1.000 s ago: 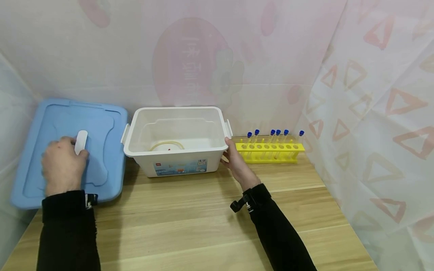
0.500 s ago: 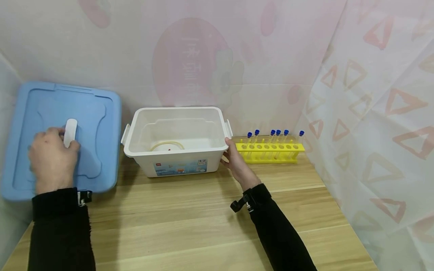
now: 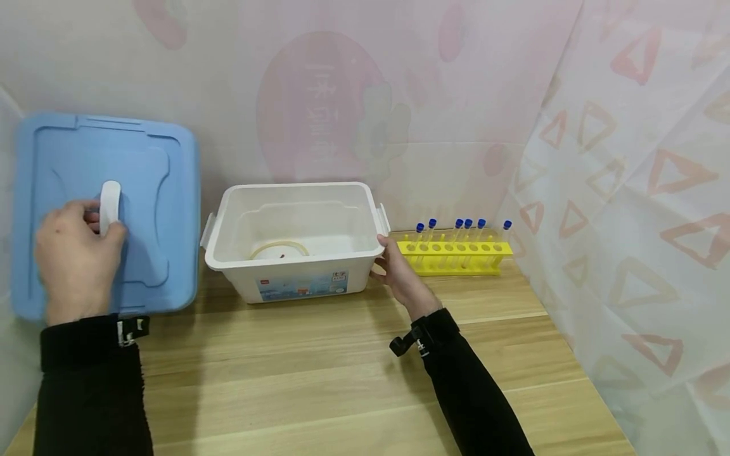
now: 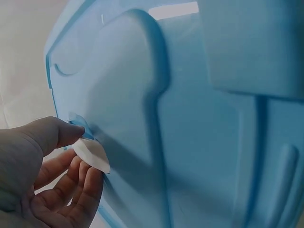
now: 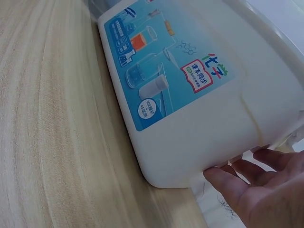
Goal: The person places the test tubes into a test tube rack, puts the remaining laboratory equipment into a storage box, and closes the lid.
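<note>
My left hand (image 3: 76,259) pinches the white handle (image 3: 110,206) on the blue lid (image 3: 154,209), at the left in the head view. The lid's face is tilted up toward me, and its lower edge is partly behind my wrist. In the left wrist view, thumb and fingertips close on the handle (image 4: 92,154) from both sides. The open white plastic storage box (image 3: 296,221) sits on the table beside the lid. My right hand (image 3: 402,275) holds this box at its right end, fingertips against the corner and end wall (image 5: 190,156). Inside lies a thin yellowish loop of tubing (image 3: 279,244).
To the right of the box stands a yellow test tube rack (image 3: 456,250) with several blue-capped test tubes (image 3: 432,225). A patterned curtain (image 3: 456,114) closes off the back and sides. The wooden table (image 3: 296,380) extends toward me in front of the box.
My left hand and the lid have moved up and slightly left, and the lid has tilted more upright. The box's left end has shifted slightly toward me, while my right hand stays at its corner.
</note>
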`<state>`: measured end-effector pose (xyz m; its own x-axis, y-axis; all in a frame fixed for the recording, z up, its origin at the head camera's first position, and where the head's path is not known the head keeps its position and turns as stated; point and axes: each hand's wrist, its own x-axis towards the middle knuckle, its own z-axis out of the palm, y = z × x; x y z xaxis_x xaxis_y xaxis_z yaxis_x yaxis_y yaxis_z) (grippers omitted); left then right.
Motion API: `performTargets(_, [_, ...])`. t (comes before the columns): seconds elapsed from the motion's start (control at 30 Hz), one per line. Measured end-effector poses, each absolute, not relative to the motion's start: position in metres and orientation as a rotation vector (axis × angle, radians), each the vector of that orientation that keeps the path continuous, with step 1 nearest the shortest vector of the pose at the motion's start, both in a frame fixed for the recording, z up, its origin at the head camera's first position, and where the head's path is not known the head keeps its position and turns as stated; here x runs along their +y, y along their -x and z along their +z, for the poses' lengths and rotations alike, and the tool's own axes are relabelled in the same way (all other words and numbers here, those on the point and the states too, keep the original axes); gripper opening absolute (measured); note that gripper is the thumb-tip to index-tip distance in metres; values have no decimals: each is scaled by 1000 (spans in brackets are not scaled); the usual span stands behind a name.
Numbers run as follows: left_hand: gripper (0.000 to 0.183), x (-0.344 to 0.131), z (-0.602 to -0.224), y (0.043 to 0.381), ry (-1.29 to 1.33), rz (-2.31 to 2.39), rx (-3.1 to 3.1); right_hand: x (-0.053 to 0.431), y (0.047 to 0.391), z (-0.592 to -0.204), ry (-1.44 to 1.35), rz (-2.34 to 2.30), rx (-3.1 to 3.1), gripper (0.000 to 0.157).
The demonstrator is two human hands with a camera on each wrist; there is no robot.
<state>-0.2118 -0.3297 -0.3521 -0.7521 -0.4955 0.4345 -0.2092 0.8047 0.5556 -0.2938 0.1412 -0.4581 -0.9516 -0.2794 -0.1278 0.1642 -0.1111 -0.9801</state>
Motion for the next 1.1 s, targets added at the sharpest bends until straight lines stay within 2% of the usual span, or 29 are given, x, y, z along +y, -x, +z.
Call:
performTargets(0.57, [57, -321, -314, 219, -414, -796, -2405, 143, 295, -457, 173, -2108, 1857, 67])
performTargets(1.1, [51, -319, -295, 238, -103, -1285, -2252, 144, 298, -458, 196, -2092, 1848, 81])
